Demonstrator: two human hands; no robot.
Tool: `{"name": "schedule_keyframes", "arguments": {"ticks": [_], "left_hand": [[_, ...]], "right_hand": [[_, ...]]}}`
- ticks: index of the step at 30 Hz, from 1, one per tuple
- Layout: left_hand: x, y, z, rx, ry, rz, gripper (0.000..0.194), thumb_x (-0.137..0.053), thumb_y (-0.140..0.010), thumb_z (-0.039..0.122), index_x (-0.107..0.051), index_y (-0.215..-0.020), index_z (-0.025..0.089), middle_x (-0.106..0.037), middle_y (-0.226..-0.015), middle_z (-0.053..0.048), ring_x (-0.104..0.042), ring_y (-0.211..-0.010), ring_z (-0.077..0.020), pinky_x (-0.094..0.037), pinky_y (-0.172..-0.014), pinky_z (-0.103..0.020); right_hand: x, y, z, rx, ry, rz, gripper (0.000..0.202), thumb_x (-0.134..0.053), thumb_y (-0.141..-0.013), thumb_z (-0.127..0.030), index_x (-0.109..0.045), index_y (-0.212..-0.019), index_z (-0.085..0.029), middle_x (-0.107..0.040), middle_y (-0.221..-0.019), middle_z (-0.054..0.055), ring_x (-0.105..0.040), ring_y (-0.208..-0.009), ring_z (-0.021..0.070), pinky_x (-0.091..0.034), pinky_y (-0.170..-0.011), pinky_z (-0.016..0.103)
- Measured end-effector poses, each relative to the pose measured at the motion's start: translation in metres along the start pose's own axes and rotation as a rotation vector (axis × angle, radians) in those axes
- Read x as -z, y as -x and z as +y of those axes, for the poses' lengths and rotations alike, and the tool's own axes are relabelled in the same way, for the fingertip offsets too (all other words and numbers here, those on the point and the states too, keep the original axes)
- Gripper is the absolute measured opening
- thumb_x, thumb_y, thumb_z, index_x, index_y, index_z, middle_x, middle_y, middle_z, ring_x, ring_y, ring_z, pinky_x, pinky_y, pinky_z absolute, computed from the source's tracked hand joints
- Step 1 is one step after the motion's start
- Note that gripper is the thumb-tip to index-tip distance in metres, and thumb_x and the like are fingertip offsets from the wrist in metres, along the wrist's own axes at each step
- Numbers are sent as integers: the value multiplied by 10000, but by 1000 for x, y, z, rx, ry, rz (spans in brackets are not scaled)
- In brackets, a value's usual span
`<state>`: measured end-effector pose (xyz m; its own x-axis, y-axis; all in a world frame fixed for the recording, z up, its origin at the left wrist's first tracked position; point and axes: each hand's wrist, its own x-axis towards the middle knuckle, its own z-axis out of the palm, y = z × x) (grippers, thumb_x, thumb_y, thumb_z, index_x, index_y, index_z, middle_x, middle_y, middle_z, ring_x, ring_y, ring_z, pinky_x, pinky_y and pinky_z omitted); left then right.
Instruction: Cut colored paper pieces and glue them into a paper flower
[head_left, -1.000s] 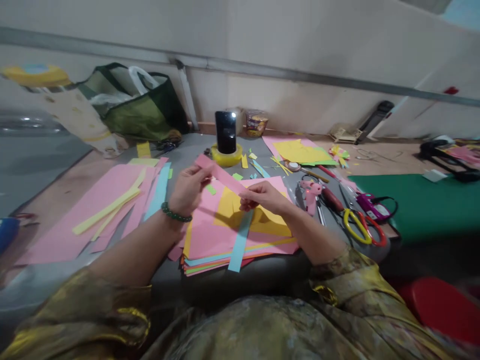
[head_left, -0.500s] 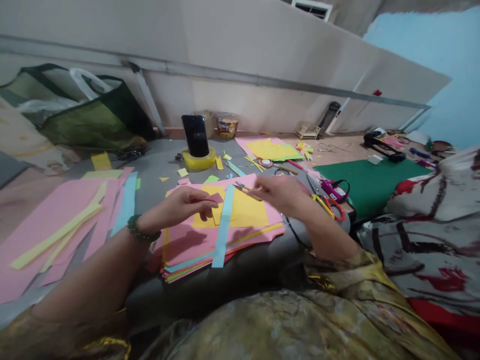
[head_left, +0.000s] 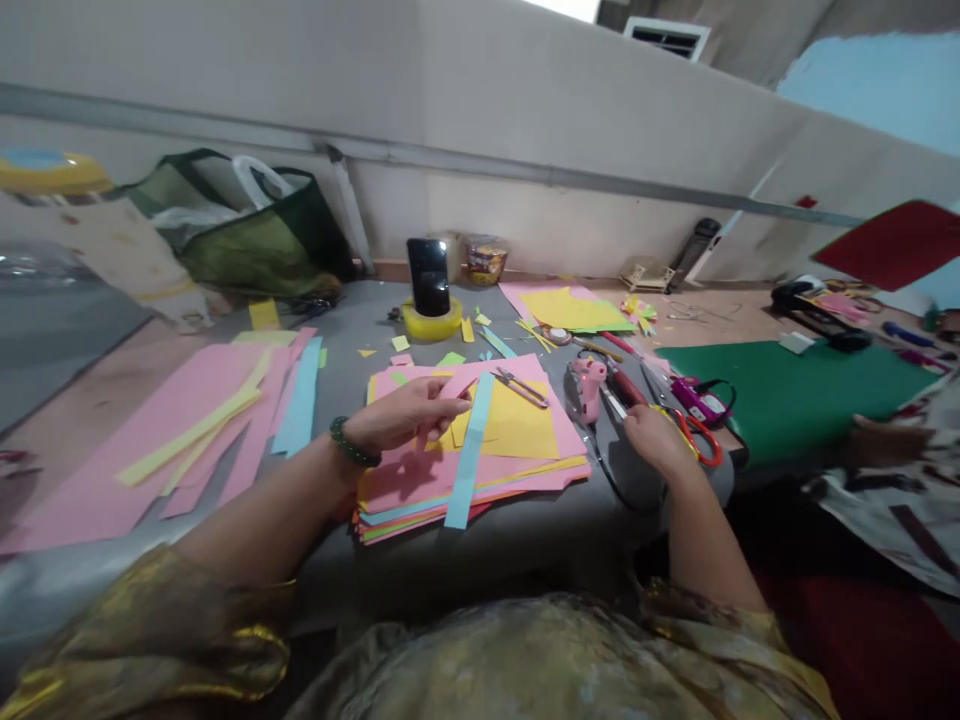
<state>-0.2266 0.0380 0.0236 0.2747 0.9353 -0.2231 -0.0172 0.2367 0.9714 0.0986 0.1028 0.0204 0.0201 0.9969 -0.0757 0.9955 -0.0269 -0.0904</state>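
My left hand pinches a small folded piece of pink paper above a stack of coloured paper. Across that stack lies a light blue paper strip, its lower end past the front edge. Thread snips rest on the yellow sheet at its top. Right of the stack, my right hand has its fingers closed at the end of a slim silver tool, whose kind I cannot make out. A pink glue gun stands beside it, and orange-handled scissors lie to its right.
Pink sheets and strips cover the left side. A phone leans on a yellow tape roll at the back. A purple device and a green board are at right, with another person's hand beyond.
My right hand has left the thread snips on the stack and moved right to the silver tool. My left hand still holds the pink paper. The view has shifted, and a red board appears at right.
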Motion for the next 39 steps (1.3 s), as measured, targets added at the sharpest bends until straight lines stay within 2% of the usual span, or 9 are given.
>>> {"name": "schedule_keyframes", "arguments": {"ticks": [3,5,7,12,17,21,26,29,39], "left_hand": [[1,1,1,-7,29,-21,287,-797,-694,321,-569,-789,175,-485,-493,82,-404,-361,-31,-346,-320,-104],[2,2,1,-13,46,-30,267,-784,-713,314,-579,-814,177,-477,-495,85,-398,-361,-33,-343,-325,-111],[2,2,2,-18,65,-34,248,-773,-725,300,-583,-826,178,-472,-499,86,-391,-364,-35,-355,-335,-121],[-1,4,2,-2,82,-42,233,-766,-733,280,-592,-847,175,-474,-503,89,-369,-364,-33,-390,-355,-143],[-2,3,0,-27,60,-64,269,-776,-722,326,-587,-847,179,-494,-521,83,-416,-368,-45,-386,-339,-145],[-1,2,-3,-49,17,-80,323,-782,-714,387,-530,-746,187,-499,-519,72,-441,-367,-52,-379,-324,-144],[-4,3,-2,-28,-27,-78,349,-778,-726,399,-581,-907,176,-520,-537,75,-458,-387,-65,-374,-346,-155],[-8,5,0,-45,-66,-84,364,-767,-733,454,-571,-860,175,-510,-536,74,-462,-398,-67,-367,-370,-166],[-11,9,-3,-63,-68,-140,461,-571,-874,609,-624,-813,155,-551,-512,27,-475,-436,-95,-386,-462,-214]], "right_hand": [[7,11,29,14,-115,66,339,-397,-855,-261,-690,-712,-168,-711,-712,86,-651,-697,207,-450,-591,259],[12,25,47,51,-405,246,394,-465,-811,-472,-633,-582,-199,-569,-507,32,-542,-538,187,-411,-491,265],[17,44,52,141,-577,318,447,-529,-749,-602,-656,-583,-207,-536,-495,12,-496,-507,168,-387,-462,260],[19,82,0,445,-734,160,438,-576,-812,-593,-681,-655,-198,-584,-553,6,-510,-507,136,-412,-462,229],[1,82,-48,621,-721,98,426,-491,-927,-507,-606,-665,-192,-542,-559,-16,-475,-522,111,-404,-496,200],[-7,76,-51,642,-706,104,417,-482,-940,-492,-585,-670,-193,-527,-566,-20,-451,-526,104,-385,-504,199],[-11,73,-53,628,-709,93,397,-482,-941,-489,-585,-696,-195,-502,-556,-29,-433,-512,103,-362,-498,210],[-16,72,-60,615,-733,94,383,-480,-938,-487,-577,-705,-199,-499,-549,-34,-433,-508,103,-357,-499,214],[-28,66,-84,622,-781,148,337,-464,-936,-448,-529,-704,-212,-442,-510,-60,-388,-478,99,-312,-482,220]]}}
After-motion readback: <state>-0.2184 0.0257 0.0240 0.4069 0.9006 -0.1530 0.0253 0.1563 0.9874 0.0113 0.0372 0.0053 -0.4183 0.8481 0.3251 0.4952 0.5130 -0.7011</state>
